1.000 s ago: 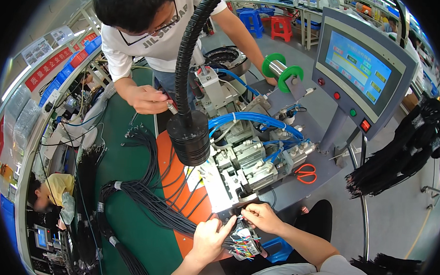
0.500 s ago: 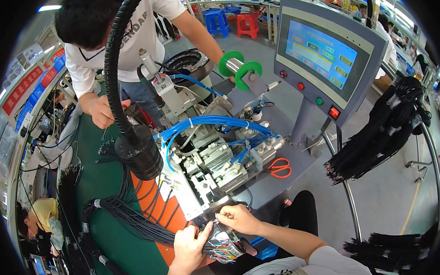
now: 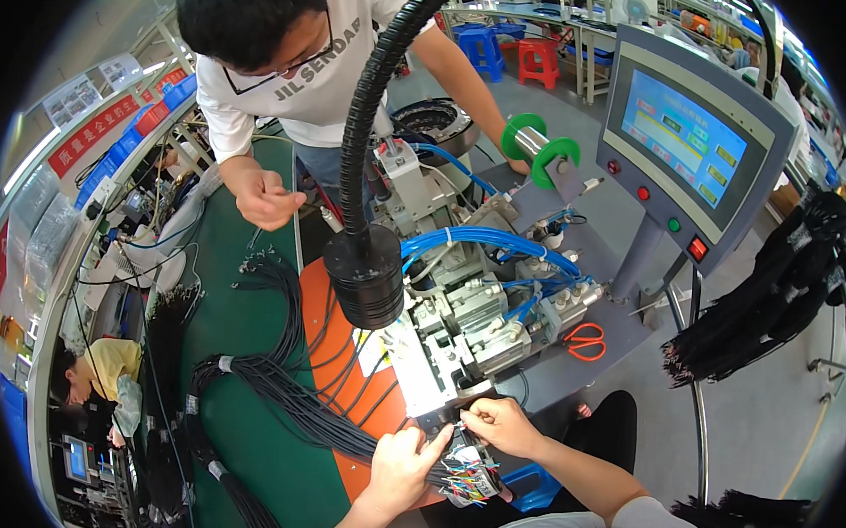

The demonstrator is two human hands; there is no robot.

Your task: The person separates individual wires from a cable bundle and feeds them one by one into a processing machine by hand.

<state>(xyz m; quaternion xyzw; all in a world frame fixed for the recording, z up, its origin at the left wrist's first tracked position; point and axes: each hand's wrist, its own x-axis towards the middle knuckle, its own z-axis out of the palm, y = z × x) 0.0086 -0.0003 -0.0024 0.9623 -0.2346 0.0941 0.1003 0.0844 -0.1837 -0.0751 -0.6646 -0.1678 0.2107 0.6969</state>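
Observation:
My left hand [image 3: 403, 466] and my right hand [image 3: 503, 426] meet at the front edge of a bench machine [image 3: 472, 337] with metal blocks and blue air tubes. Between their fingertips is the thin end of a cable, mostly covered. The left index finger points up along it; that hand's fingers are closed. My right thumb and forefinger pinch at the same spot. Just below lies a fan of stripped coloured wires [image 3: 470, 478]. They end a thick bundle of black cables [image 3: 326, 420] that runs leftward across an orange board [image 3: 353, 469].
A black flexible-neck lamp [image 3: 364, 276] hangs over the machine's left side. Across the bench stands a co-worker, one hand [image 3: 267, 199] raised. A touchscreen panel [image 3: 684, 134], a green wire spool [image 3: 541, 151] and orange-handled scissors [image 3: 585, 341] are to the right. Black cable hanks [image 3: 761, 298] hang beyond.
The whole view has swung, so the scene sits farther right. My hands keep nearly the same pose at the machine's edge. The co-worker's hand is now lifted away from beside the lamp.

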